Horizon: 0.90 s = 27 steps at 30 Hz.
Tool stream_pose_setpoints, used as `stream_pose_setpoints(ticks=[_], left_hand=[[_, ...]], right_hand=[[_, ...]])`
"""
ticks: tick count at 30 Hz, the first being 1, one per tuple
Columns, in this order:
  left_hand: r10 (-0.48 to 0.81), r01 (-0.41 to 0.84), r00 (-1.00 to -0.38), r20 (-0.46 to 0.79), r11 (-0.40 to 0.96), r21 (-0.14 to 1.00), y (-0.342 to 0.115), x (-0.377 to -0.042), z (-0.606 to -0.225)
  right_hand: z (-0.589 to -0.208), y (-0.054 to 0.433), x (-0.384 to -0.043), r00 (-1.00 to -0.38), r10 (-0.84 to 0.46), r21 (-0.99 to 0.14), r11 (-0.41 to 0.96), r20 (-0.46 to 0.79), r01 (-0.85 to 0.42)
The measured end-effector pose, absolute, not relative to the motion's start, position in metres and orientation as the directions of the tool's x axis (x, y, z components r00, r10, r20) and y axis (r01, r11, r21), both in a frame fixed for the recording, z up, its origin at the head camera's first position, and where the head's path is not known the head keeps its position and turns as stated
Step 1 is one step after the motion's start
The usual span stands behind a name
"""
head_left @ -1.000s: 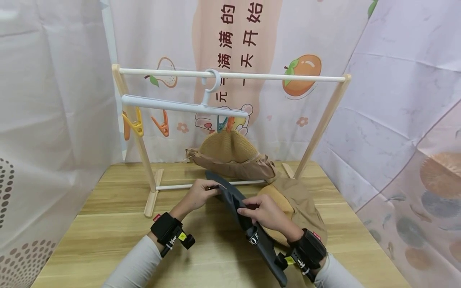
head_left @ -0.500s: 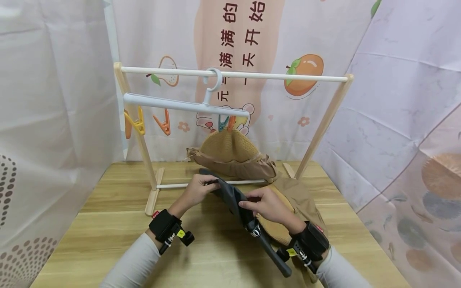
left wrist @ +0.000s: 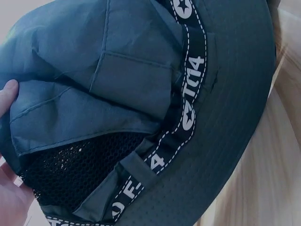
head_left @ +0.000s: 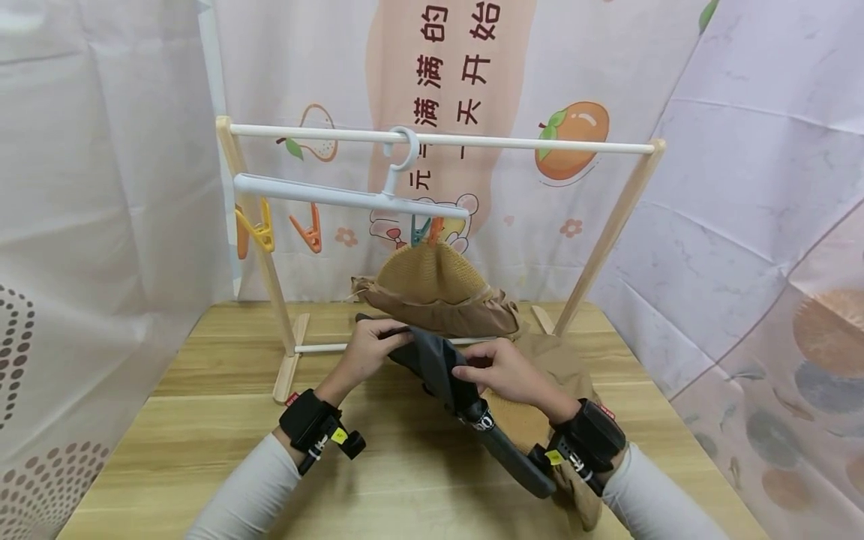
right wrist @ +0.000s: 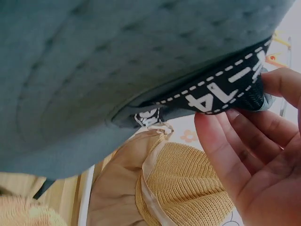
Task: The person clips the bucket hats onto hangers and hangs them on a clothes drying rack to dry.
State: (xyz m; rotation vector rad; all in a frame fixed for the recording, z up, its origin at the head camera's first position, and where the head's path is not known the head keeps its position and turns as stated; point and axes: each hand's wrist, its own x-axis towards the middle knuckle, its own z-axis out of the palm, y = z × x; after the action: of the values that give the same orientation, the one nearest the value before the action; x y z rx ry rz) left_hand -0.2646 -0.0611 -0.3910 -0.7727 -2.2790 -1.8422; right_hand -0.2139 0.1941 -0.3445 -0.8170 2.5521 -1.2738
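Observation:
A dark grey bucket hat [head_left: 428,364] with a black, white-lettered band is tilted above the table, between both hands. My left hand [head_left: 367,349] pinches it at its upper left, while my right hand [head_left: 509,375] pinches its right side. In the left wrist view the hat's crown [left wrist: 136,75], mesh panel and brim fill most of the picture. The right wrist view has the right hand [right wrist: 263,160] with its fingertips at the lettered band [right wrist: 216,96]. Behind, a straw hat with brown cloth [head_left: 432,289] hangs from a teal clip [head_left: 420,230] and an orange clip [head_left: 435,229].
A wooden rack [head_left: 614,232] stands on the table [head_left: 202,442], and a pale blue hanger [head_left: 337,196] hooks over its top bar. At left hang a yellow clip [head_left: 263,226] and orange clips [head_left: 310,229]. Another brown-and-straw hat [head_left: 556,360] lies beside my right hand.
The dark hat has turned, its lower brim end rising and swinging right and its upper end shifting left. My right hand has moved slightly up and right; both hands keep their hold.

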Motion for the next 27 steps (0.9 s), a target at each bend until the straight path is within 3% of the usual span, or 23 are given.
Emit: stream_pose_setpoints(ticks=[13,27], left_hand=[[0.222,0.487,-0.864,0.452,0.141,0.862,-0.057,-0.259,-0.379],[0.127,0.553,-0.833,0.538,0.232,0.800,-0.053,-0.239,-0.347]], right_hand=[[-0.329,0.197,-0.220,-0.826,-0.562,-0.782,0.501,0.032,-0.371],[-0.319,0.185,-0.227,-0.822,-0.562,-0.663,0.581,0.094,-0.473]])
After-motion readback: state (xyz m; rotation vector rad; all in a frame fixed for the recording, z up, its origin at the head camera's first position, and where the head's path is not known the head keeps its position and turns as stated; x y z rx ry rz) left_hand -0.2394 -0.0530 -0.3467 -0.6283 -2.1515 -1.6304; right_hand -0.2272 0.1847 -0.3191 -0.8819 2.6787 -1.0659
